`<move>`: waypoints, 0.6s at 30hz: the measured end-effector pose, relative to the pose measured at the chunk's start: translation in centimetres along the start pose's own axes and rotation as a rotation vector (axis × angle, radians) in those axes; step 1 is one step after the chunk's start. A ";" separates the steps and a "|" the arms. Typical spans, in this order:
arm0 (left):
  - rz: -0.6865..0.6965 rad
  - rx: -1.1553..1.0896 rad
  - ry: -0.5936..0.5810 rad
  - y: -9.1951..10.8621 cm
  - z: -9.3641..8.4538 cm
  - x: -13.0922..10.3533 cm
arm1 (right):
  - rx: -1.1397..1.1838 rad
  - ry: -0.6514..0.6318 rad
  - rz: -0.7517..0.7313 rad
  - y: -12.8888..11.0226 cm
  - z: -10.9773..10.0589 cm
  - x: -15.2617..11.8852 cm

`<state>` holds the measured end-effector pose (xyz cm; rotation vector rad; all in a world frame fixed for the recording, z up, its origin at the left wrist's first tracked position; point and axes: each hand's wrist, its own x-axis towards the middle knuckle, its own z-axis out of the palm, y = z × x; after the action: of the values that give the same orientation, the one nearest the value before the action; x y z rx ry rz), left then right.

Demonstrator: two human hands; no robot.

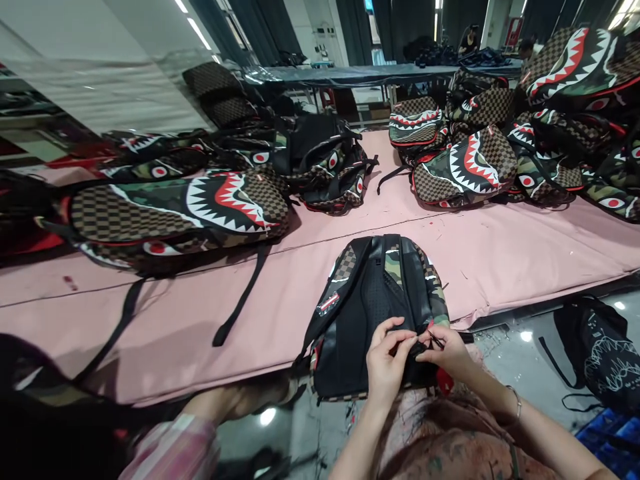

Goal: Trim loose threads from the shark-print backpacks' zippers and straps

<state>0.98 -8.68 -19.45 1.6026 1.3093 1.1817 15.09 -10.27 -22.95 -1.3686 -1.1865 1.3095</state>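
A black backpack with checkered and camouflage sides lies straps up at the front edge of the pink-covered table, its lower end over my lap. My left hand is over its lower right part, thumb and index finger pinched on something dark and small. Close beside it, my right hand holds a small dark pointed tool between its fingers, the tip toward my left fingertips. Something red shows below my right hand. What exactly my left fingertips pinch is too small to tell.
Shark-mouth backpacks lie on the pink table at left and right. Another person's arm in a plaid sleeve is at lower left. A black backpack lies low at the right.
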 end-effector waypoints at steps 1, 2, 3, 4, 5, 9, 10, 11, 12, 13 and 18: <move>0.003 0.008 0.020 -0.2 0.0 0.0 | -0.036 -0.011 -0.012 -0.1 -0.1 -0.1; 0.000 0.007 0.045 -0.3 0.1 0.0 | -0.069 -0.031 -0.033 -0.2 -0.3 -0.1; -0.006 -0.004 0.075 -0.5 0.3 -0.1 | -0.103 -0.052 -0.061 -0.5 -0.7 -0.2; -0.015 -0.025 0.104 -0.6 0.4 -0.2 | -0.142 -0.062 -0.096 -0.9 -1.1 -0.3; -0.026 -0.053 0.129 -0.6 0.6 -0.3 | -0.194 -0.055 -0.141 -1.3 -1.6 -0.3; -0.092 -0.171 0.156 -0.7 1.1 -0.4 | -0.527 0.019 -0.380 -3.3 -4.2 -0.1; -0.108 -0.189 0.152 -0.6 1.1 -0.4 | -0.630 -0.003 -0.448 -3.9 -4.8 0.1; -0.120 -0.201 0.149 -0.5 1.1 -0.4 | -0.735 -0.047 -0.512 -4.4 -5.3 0.3; -0.127 -0.207 0.146 -0.4 1.1 -0.3 | -0.837 -0.096 -0.565 -5.0 -5.6 0.4; -0.128 -0.206 0.141 -0.3 1.1 -0.3 | -0.937 -0.142 -0.611 -5.6 -5.8 0.6; -0.088 -0.152 0.114 0.0 1.2 -0.1 | -1.286 -0.235 -0.737 -7.9 -5.4 0.8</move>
<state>2.16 -8.80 -19.83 1.3731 1.3141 1.3011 19.97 -8.13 -14.95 -1.2896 -2.5893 0.0542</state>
